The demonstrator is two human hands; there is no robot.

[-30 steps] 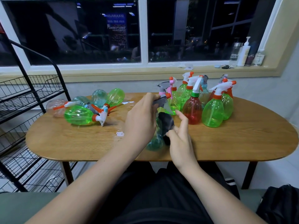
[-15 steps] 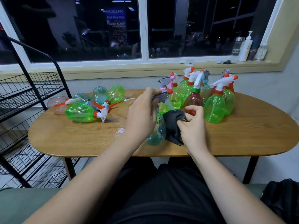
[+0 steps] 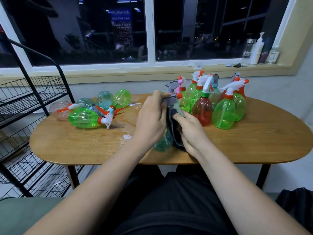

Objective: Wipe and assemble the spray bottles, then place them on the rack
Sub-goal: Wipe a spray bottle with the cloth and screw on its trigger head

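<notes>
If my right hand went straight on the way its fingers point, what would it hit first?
Most likely the teal bottle: the right hand, gripping the dark cloth, points up-left at its neck, under the grey spray head that the left hand grips. Depth is unclear.

teal bottle (image 3: 163,143) mostly hidden, rack (image 3: 31,96) cropped

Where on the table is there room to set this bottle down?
The right end of the table, beyond the standing bottles, is bare, as is the front left edge, in front of the lying green bottle. Back left and back middle are crowded.
</notes>
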